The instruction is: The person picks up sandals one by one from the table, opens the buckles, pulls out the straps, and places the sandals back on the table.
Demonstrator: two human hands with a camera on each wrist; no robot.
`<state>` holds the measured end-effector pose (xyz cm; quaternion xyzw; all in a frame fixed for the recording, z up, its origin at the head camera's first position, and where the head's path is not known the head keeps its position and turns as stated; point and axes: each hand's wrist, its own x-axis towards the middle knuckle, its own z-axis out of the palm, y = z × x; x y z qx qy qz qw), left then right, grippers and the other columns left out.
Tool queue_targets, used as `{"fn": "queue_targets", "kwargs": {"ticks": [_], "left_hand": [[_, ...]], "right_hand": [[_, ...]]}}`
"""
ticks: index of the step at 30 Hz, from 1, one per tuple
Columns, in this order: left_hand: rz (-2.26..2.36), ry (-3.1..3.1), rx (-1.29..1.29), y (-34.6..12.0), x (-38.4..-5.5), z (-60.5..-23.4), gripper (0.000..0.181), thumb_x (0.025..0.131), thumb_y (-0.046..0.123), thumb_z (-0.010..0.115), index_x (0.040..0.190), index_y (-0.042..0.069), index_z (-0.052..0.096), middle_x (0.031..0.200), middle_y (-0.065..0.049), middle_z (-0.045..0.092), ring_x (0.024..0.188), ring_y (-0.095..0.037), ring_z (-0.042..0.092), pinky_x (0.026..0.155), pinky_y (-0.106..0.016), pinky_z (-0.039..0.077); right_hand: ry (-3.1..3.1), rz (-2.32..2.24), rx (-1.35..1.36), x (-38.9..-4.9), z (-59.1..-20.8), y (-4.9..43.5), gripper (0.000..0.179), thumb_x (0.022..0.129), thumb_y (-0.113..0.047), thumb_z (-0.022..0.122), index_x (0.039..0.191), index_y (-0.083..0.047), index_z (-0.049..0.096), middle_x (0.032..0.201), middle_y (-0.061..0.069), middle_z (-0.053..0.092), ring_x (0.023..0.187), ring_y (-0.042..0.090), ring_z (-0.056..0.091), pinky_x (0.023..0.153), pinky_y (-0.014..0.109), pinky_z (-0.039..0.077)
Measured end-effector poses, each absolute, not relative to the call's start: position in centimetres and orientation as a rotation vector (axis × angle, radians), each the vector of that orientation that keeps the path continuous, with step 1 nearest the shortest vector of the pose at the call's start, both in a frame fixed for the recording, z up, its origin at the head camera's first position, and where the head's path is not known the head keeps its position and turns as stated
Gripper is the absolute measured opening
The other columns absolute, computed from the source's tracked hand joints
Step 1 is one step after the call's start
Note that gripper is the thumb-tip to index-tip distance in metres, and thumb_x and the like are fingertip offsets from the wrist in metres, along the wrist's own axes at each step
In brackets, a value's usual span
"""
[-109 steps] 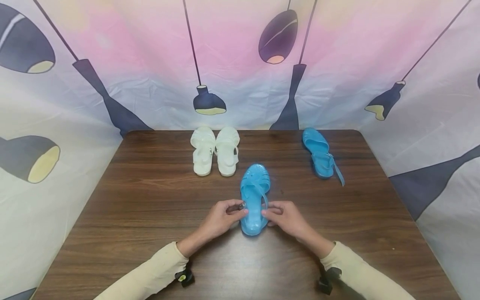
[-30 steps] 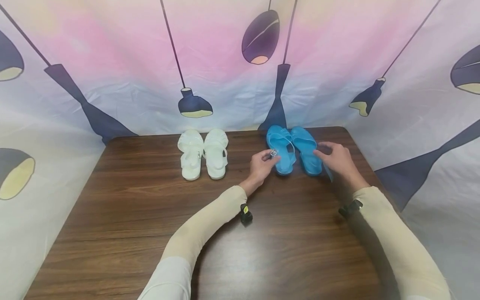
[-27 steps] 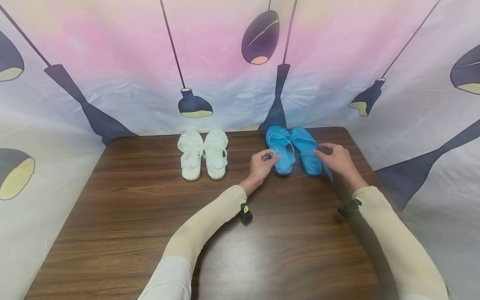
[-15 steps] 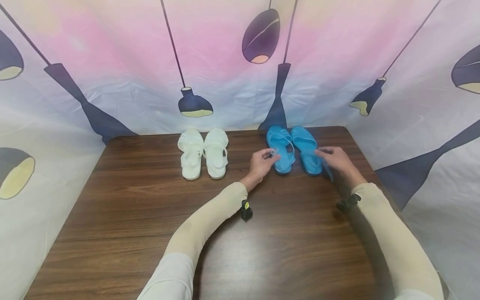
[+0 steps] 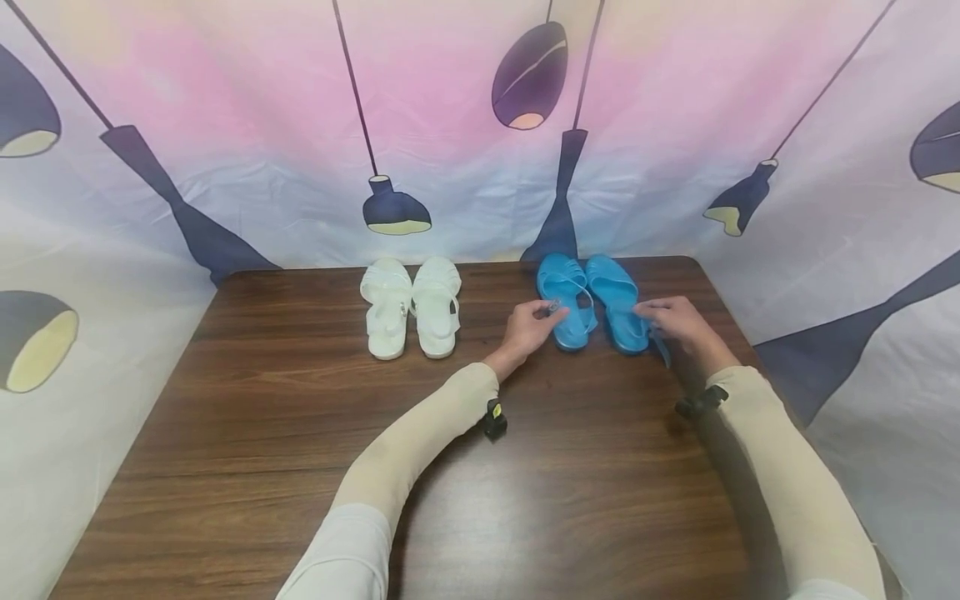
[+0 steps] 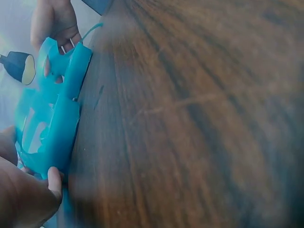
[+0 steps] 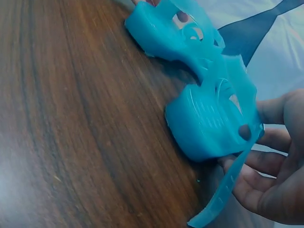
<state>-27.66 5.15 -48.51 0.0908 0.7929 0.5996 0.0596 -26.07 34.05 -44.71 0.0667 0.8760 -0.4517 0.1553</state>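
Note:
Two blue jelly sandals stand side by side, toes toward the back of the table. My left hand [image 5: 527, 327] pinches the outer side of the left blue sandal [image 5: 573, 332] near its metal buckle; in the left wrist view the thumb [image 6: 55, 180] lies against it. My right hand [image 5: 681, 323] grips the outer side of the right blue sandal [image 5: 627, 329]. Its loose strap [image 7: 223, 194] hangs down beside my right fingers in the right wrist view. Both soles appear to rest on the tabletop, with the heels nearly touching.
A pair of white sandals [image 5: 437, 312] stands left of the blue ones, also toes to the back. Brown wood-grain tabletop [image 5: 300, 433] stretches in front. A patterned cloth [image 5: 465, 125] with lamp drawings hangs directly behind the table's back edge.
Earlier both hands held one blue sandal mid-table; it now stands at the back beside its mate. My right hand has moved over to that mate. Over the last second, the hands shift only slightly.

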Motion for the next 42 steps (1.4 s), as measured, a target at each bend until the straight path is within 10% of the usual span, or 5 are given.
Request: {"fn": "queue_targets", "kwargs": {"ticks": [20,29,37,42], "left_hand": [[1.821,2.444,0.267,5.1,-27.1,-47.5,0.048,0.101,0.038,0.065,0.136,0.005,0.063,0.135,-0.01,0.066,0.126,-0.026,0.061,0.101,-0.039,0.053],[1.841,2.595,0.486,5.1,-26.8,-45.8,0.04,0.103,0.026,0.063,0.135,0.002,0.063,0.103,-0.017,0.065,0.087,-0.025,0.057,0.075,-0.033,0.049],[1.771,2.54,0.705,5.3,-25.7,-42.6,0.043,0.099,0.033,0.069,0.137,0.013,0.063,0.134,-0.007,0.066,0.118,-0.026,0.065,0.098,-0.037,0.054],[1.705,2.47,0.717,5.5,-25.0,-40.5,0.047,0.097,0.044,0.07,0.136,0.018,0.064,0.134,0.0,0.066,0.11,-0.011,0.069,0.092,-0.028,0.056]], "right_hand": [[2.396,-1.578,0.318,-25.0,-44.9,34.3,0.07,0.103,-0.042,0.059,0.155,-0.001,0.038,0.161,0.024,0.033,0.146,0.042,0.037,0.116,0.053,0.035],[2.299,-1.745,0.384,-24.4,-44.2,34.3,0.071,0.102,-0.039,0.061,0.157,-0.001,0.035,0.162,0.023,0.033,0.144,0.038,0.041,0.111,0.044,0.042],[2.373,-1.755,0.383,-23.0,-41.8,33.6,0.074,0.098,-0.046,0.064,0.155,-0.004,0.041,0.16,0.022,0.038,0.138,0.038,0.049,0.106,0.044,0.046],[2.417,-1.751,0.359,-21.9,-39.9,32.5,0.077,0.094,-0.052,0.067,0.152,-0.006,0.047,0.155,0.02,0.045,0.13,0.032,0.057,0.108,0.046,0.046]]}}
